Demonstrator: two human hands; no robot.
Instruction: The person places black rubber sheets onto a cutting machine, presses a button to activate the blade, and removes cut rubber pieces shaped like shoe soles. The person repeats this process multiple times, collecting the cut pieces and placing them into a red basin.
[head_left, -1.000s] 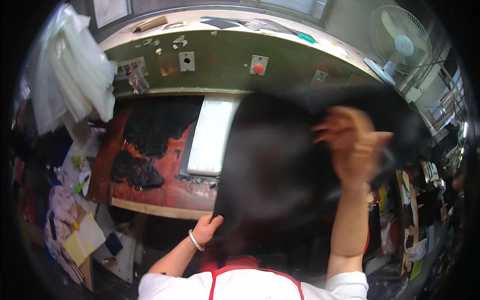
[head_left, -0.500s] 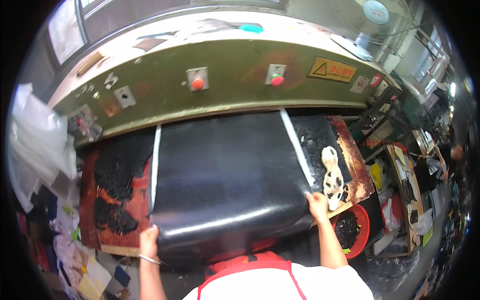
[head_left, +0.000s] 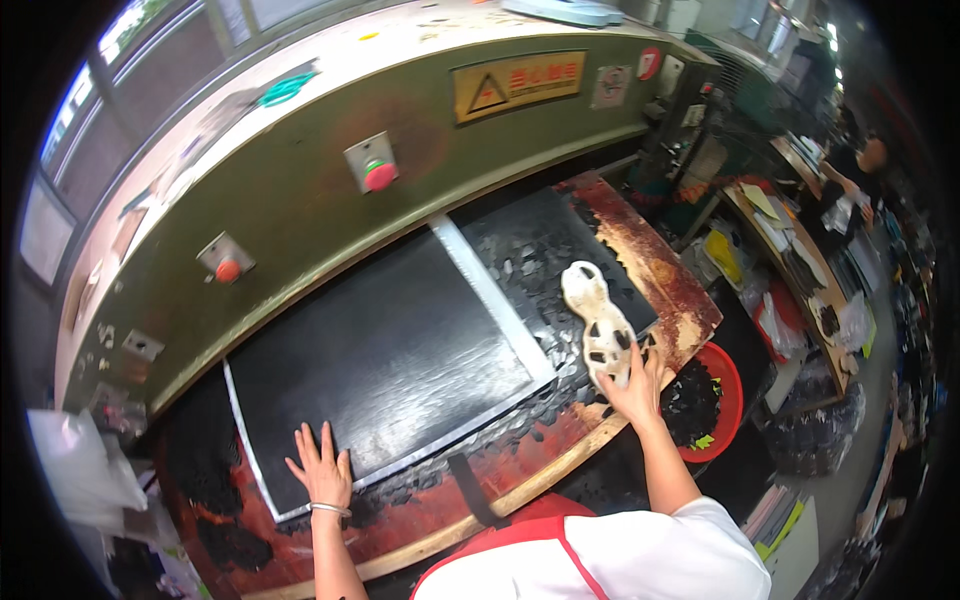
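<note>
Left hand (head_left: 320, 468), fingers spread, lies flat on the black sheet (head_left: 385, 360) near the surface's (head_left: 660, 265) front edge. Right hand (head_left: 636, 385) grips the white cutter (head_left: 600, 325); black scraps (head_left: 545, 265) surround it.

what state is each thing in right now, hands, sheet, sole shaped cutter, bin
left hand: open, flat on the black sheet's near edge
right hand: gripping the near end of the cutter
black sheet: lying flat on the press bed, partly under the machine head
sole-shaped cutter: lying on the scrap-strewn board, right of the sheet
red bin: holding black offcuts
</note>
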